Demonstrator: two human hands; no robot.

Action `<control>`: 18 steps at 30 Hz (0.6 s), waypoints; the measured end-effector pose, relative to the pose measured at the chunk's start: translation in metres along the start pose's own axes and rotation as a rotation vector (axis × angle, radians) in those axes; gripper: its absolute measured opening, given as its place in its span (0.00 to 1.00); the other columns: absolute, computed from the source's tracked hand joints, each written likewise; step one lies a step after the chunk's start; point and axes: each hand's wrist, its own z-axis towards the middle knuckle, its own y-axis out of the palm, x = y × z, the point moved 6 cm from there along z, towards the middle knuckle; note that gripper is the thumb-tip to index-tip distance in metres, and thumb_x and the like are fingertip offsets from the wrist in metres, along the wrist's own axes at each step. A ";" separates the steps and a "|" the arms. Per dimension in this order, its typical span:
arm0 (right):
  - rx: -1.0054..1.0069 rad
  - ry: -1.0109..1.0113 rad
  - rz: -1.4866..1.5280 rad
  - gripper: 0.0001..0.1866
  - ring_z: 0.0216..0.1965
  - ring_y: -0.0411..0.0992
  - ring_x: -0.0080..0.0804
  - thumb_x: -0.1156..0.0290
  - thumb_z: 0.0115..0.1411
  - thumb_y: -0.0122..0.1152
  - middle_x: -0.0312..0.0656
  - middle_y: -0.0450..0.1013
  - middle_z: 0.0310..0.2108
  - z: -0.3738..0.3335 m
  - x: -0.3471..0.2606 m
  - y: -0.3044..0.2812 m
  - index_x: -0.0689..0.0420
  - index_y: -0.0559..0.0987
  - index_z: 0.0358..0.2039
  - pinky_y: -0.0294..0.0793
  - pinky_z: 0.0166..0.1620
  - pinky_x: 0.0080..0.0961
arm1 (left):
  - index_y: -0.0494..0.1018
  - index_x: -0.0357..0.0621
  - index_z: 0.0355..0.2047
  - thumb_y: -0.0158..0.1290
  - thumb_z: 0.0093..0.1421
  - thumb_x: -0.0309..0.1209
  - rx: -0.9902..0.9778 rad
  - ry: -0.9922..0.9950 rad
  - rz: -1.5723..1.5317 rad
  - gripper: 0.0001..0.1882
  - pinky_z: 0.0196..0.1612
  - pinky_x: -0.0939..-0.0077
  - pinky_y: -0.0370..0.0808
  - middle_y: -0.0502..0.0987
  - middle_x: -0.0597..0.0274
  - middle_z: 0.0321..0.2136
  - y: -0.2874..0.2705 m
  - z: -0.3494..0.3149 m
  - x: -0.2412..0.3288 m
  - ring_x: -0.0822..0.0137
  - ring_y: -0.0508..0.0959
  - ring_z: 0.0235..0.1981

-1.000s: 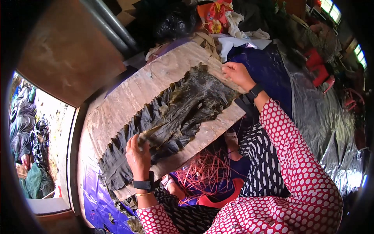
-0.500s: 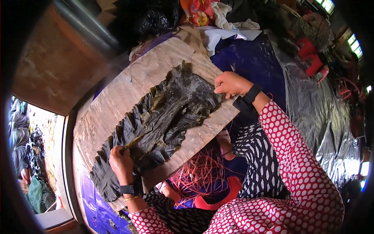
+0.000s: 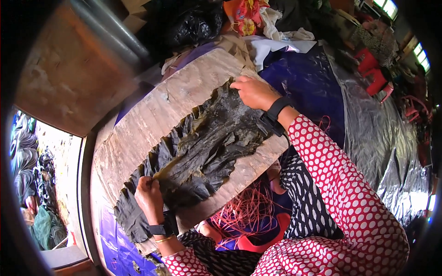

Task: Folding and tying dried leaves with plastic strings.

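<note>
A dark green-brown, wrinkled sheet of kelp (image 3: 198, 147) with ruffled edges lies spread on a worn wooden board (image 3: 161, 103). Near its lower left end, my left hand (image 3: 149, 198) pinches a fold of it between thumb and fingers. My right hand (image 3: 258, 93) is at the far upper corner, fingertips closed on the kelp's edge. Both wrists carry black straps with small dark devices.
Beneath the board's near edge are a tangle of pink strings (image 3: 244, 207) and a red plastic stool (image 3: 271, 237). Blue sheeting (image 3: 304, 78) and clear plastic film (image 3: 368, 124) spread to the right. A brown panel (image 3: 64, 78) stands at left.
My right hand has moved from the kelp's right side up and left to its far corner. The left hand keeps its pinch at the lower end. The whole view has shifted slightly.
</note>
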 end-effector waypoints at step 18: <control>-0.006 -0.275 -0.047 0.12 0.42 0.70 0.44 0.72 0.53 0.52 0.43 0.72 0.39 -0.034 -0.026 -0.011 0.55 0.78 0.38 0.71 0.43 0.35 | 0.75 0.40 0.30 0.53 0.51 0.27 0.024 -0.057 0.096 0.06 0.34 0.64 0.71 0.77 0.50 0.25 -0.006 0.002 -0.029 0.50 0.77 0.29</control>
